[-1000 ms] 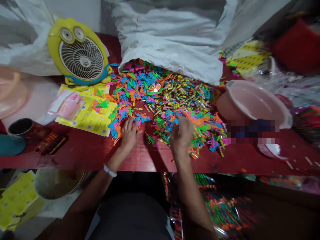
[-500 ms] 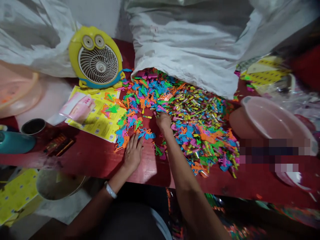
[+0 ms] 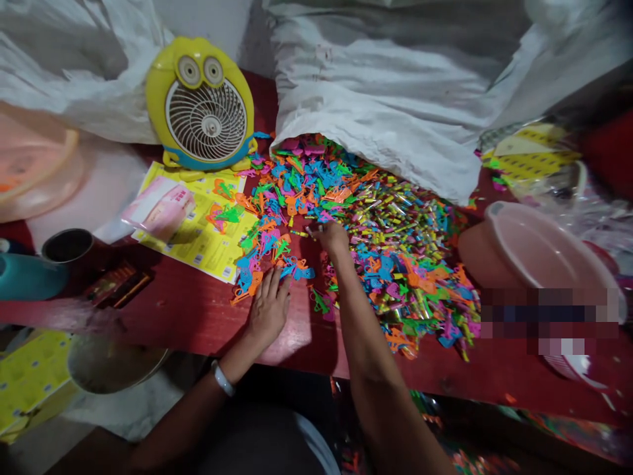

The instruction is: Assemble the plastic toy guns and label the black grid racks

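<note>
A big heap of small coloured plastic pieces [image 3: 395, 251] spills from a white sack [image 3: 395, 99] onto the red table [image 3: 188, 310]. My left hand [image 3: 270, 307] lies flat on the table, fingers spread, its fingertips touching a few blue and orange pieces [image 3: 291, 269] at the heap's near left edge. My right hand [image 3: 332, 235] reaches further in, fingers pinched over a small piece near the middle of the heap. What it grips is too small to make out.
A yellow owl-faced fan [image 3: 202, 109] stands at the back left, with yellow printed sheets [image 3: 198, 231] and a pink packet [image 3: 161, 208] before it. A dark cup [image 3: 66, 245] and a teal object [image 3: 24, 277] sit left. Pink basins [image 3: 539, 251] lie right; a metal bowl [image 3: 113, 366] sits below the table.
My right hand has left the near edge of the heap and reached forward into its middle. My left hand has stayed flat on the table. The camera has shifted.
</note>
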`<act>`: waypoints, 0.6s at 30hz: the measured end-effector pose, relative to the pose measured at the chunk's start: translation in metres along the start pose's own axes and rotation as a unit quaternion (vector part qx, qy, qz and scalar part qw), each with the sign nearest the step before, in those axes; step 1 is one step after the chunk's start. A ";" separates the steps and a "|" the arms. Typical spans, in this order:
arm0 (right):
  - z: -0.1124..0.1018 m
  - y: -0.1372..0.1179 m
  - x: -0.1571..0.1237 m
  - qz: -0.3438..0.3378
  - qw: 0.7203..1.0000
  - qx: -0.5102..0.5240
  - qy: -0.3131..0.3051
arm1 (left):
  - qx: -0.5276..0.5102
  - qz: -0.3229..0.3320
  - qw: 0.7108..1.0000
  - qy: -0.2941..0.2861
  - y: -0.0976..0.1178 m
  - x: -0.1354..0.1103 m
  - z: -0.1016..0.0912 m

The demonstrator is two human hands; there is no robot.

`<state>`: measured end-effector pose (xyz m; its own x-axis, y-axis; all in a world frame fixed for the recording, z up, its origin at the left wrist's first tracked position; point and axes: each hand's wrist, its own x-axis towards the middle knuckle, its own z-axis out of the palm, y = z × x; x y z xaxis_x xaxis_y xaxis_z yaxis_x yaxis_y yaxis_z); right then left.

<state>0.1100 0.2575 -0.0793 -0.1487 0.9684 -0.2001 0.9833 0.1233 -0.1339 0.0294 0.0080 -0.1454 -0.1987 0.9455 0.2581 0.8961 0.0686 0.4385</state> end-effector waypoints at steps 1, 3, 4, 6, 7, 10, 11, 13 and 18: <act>0.003 -0.004 0.001 -0.010 1.000 0.014 0.012 | -0.001 0.002 1.000 0.000 0.000 0.000 0.000; 0.010 -0.014 0.001 -0.030 0.998 0.042 0.032 | 0.000 0.002 1.000 0.001 0.000 0.000 0.000; 0.013 -0.017 0.001 -0.038 0.997 0.051 0.039 | 0.001 0.001 1.000 0.002 0.000 0.000 0.001; 0.018 -0.022 -0.001 -0.043 0.996 0.057 0.046 | 0.002 0.000 1.000 0.004 0.000 0.000 0.001; 0.019 -0.023 -0.004 -0.041 0.996 0.061 0.050 | 0.001 0.001 1.000 0.004 0.000 0.000 0.001; 0.017 -0.021 -0.015 -0.046 0.992 0.096 0.074 | -0.005 0.005 1.000 0.002 -0.001 0.000 0.002; 0.016 -0.020 -0.020 -0.052 0.989 0.109 0.082 | -0.006 0.005 1.000 0.000 -0.001 0.000 0.002; 0.015 -0.021 -0.030 -0.058 0.988 0.120 0.078 | -0.009 0.002 1.000 -0.001 -0.002 0.000 0.002; 0.026 -0.029 -0.039 -0.004 0.996 0.092 -0.009 | -0.007 -0.001 1.000 0.002 -0.002 -0.001 0.003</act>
<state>0.0844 0.2103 -0.0931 -0.1601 0.9635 -0.2147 0.9466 0.0881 -0.3102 0.0292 0.0085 -0.1493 -0.2019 0.9442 0.2601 0.8897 0.0658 0.4517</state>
